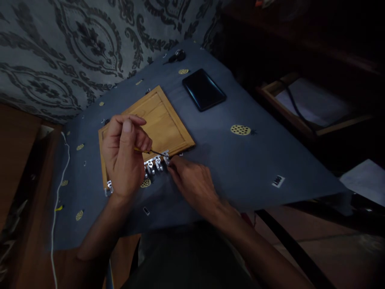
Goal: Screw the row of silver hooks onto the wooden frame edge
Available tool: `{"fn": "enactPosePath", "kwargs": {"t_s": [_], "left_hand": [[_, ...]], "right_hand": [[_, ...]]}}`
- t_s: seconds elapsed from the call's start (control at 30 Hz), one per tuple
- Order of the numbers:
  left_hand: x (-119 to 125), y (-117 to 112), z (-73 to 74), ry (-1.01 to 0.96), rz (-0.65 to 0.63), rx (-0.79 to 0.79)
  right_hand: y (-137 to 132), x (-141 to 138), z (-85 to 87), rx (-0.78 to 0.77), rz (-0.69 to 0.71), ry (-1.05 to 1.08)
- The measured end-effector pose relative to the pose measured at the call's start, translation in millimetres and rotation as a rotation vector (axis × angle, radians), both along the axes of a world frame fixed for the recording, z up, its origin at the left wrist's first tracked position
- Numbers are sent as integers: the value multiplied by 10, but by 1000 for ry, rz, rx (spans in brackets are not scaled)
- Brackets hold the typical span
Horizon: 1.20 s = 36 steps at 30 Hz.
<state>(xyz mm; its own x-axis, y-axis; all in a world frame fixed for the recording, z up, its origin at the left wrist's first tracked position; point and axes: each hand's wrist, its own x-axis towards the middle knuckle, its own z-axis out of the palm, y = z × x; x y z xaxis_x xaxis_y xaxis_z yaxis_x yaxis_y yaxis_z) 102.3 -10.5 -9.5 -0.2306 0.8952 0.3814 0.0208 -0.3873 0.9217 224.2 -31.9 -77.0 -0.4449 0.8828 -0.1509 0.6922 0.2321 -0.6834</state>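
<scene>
A framed wooden board [164, 120] lies on a table covered with a dark blue cloth [240, 160]. Along its near edge runs a row of silver metal hooks [155, 163]. My left hand [124, 154] is closed around a thin screwdriver [153, 151] with a yellow handle, its tip touching the rightmost hook. My right hand [192, 180] rests on the cloth beside that hook, fingertips pinched at the hook's end. One more silver hook [108, 188] shows at the board's left corner.
A black phone [203, 89] lies face up beyond the board. A small dark tool [177, 56] sits near the far edge by the patterned wall. A white cord [58, 192] runs down the left side. A wooden tray [313, 104] stands to the right.
</scene>
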Motion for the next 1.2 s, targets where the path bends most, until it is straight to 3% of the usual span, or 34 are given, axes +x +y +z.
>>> {"fn": "enactPosePath", "kwargs": {"t_s": [0.53, 0.9, 1.2], "left_hand": [[-19, 41, -30, 8, 34, -36], [-8, -5, -88, 19, 21, 60], [28, -21, -98, -9, 17, 47]], "right_hand": [[0, 0, -14, 13, 4, 18], [5, -2, 5, 5, 3, 11], [8, -7, -3, -5, 17, -7]]}}
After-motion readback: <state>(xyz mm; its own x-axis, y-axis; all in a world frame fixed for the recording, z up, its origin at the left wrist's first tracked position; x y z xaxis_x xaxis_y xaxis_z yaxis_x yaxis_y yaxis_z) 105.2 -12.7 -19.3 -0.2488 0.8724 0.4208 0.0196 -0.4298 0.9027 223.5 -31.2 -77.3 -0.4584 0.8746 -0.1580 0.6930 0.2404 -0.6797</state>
